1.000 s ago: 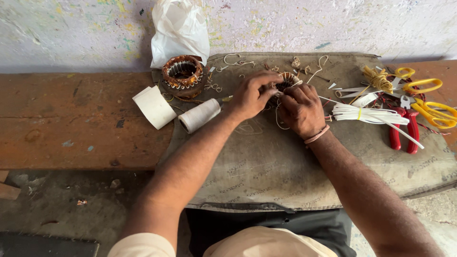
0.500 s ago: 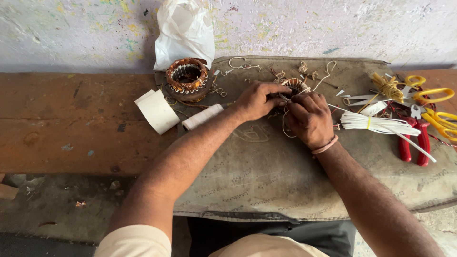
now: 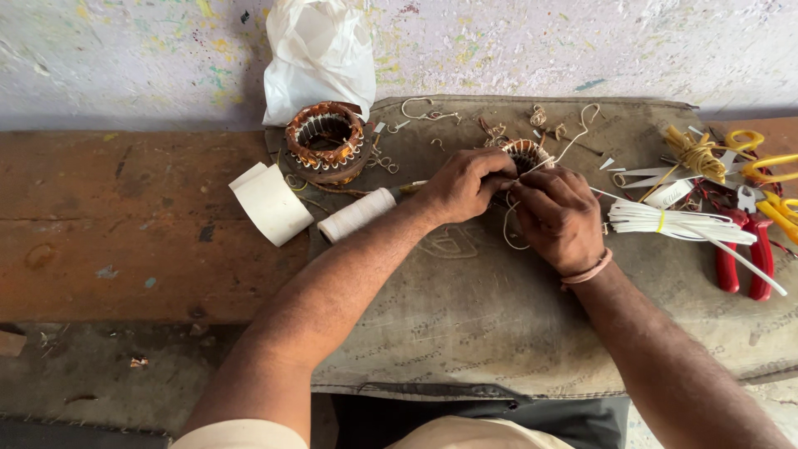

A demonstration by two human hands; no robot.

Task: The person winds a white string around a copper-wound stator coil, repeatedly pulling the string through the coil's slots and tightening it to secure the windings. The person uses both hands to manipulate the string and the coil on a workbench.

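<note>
A small copper-wound stator [image 3: 525,155] sits gripped between left hand [image 3: 455,185] and right hand [image 3: 559,218], both closed on it; since 1 second ago, only the view has shifted.

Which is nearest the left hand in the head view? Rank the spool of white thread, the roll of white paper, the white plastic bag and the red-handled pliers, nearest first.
From the left hand:
1. Spool of white thread, just to its left on the cloth.
2. Roll of white paper, farther left, on the wooden bench.
3. White plastic bag, up against the wall.
4. Red-handled pliers, far right.
</note>
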